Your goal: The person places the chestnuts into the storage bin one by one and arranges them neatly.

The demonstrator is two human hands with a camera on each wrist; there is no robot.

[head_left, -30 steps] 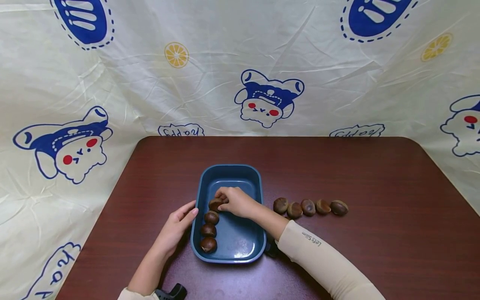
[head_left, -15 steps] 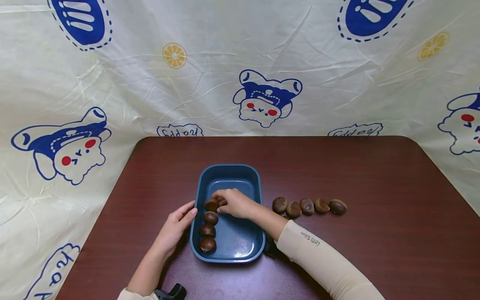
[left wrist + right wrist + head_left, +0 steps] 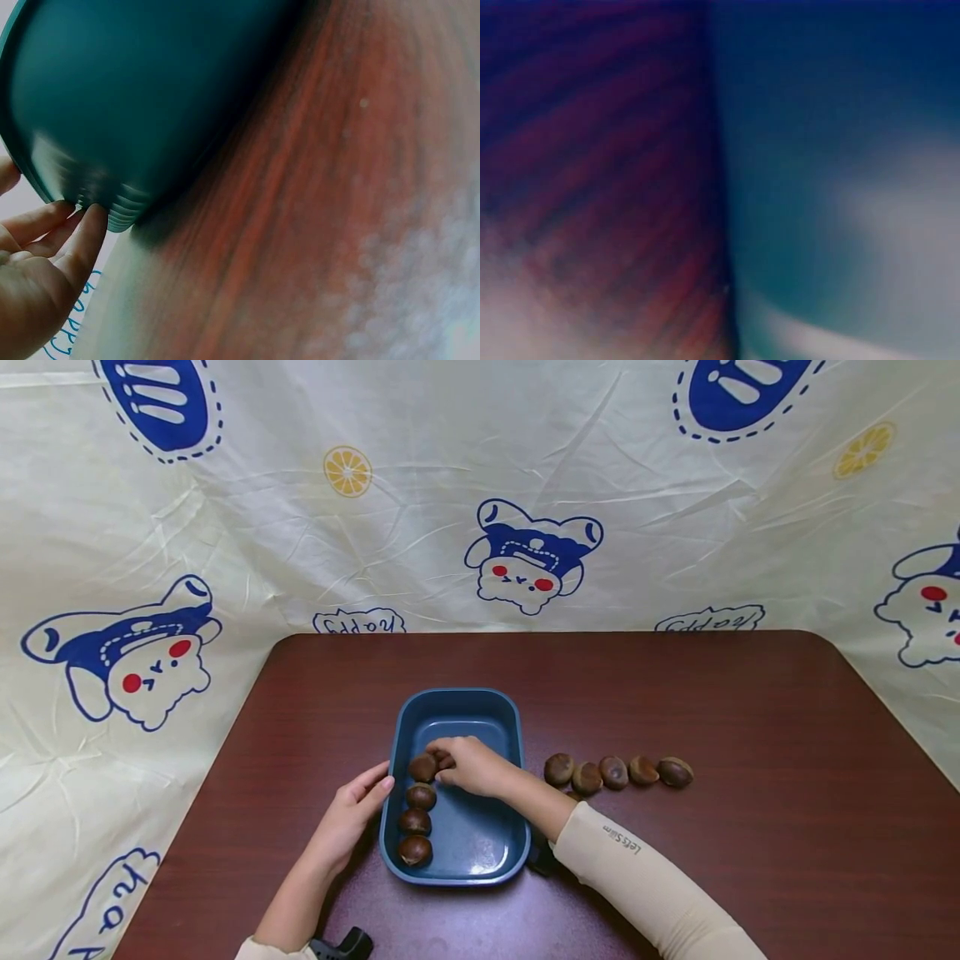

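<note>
A blue rectangular tray (image 3: 480,827) lies on the table, with several brown chestnuts in a column along its left wall. My right hand (image 3: 472,766) reaches in from the right, thumb and fingertips at the farthest chestnut (image 3: 423,767) of that column, pinching its right side. Nearer down the column are a second chestnut (image 3: 421,796) and others. Outside the tray, my left hand (image 3: 348,814) touches its left side with nearly straight fingers; the left wrist view shows these fingertips (image 3: 94,214) against the ribbed outer wall. Blur hides the right hand in the right wrist view.
Right of the tray, several loose chestnuts (image 3: 613,773) form a row, one partly hidden behind the right forearm. The dark red-brown table (image 3: 750,718) ends at a patterned white cloth (image 3: 420,552). A black wrist strap (image 3: 345,943) shows at the left cuff.
The farthest chestnut has shifted slightly left against the tray's wall and turned a little, my right fingers staying beside it. My left hand keeps its place at the tray.
</note>
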